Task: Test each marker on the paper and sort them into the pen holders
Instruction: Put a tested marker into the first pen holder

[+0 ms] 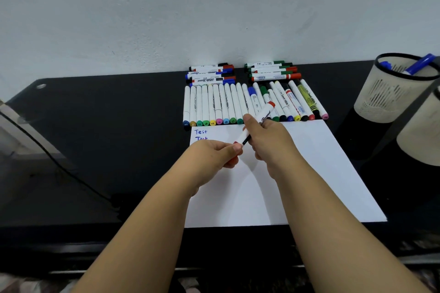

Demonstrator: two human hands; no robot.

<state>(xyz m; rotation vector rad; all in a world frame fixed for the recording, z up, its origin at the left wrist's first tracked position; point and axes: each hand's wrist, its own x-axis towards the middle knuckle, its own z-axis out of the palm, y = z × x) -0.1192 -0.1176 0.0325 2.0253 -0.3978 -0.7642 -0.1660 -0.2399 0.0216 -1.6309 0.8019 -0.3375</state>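
Red-ended marker (pixel 256 126) held above the paper (pixel 297 173), long axis diagonal, far end up-right toward the marker rows, near end down-left; right hand (pixel 266 140) grips its barrel, left hand (pixel 214 154) pinches the red near-end cap.

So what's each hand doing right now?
Left hand: pinching the red marker's cap end.
Right hand: gripping the same marker's barrel.

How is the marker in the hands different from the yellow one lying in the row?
The held marker has a white barrel with red ends; the yellow marker has a yellow-green barrel with black ends. The held marker is lifted and slanted above the paper, gripped by both hands; the yellow marker lies flat on the table, untouched. Both are slim markers with printed barrels.
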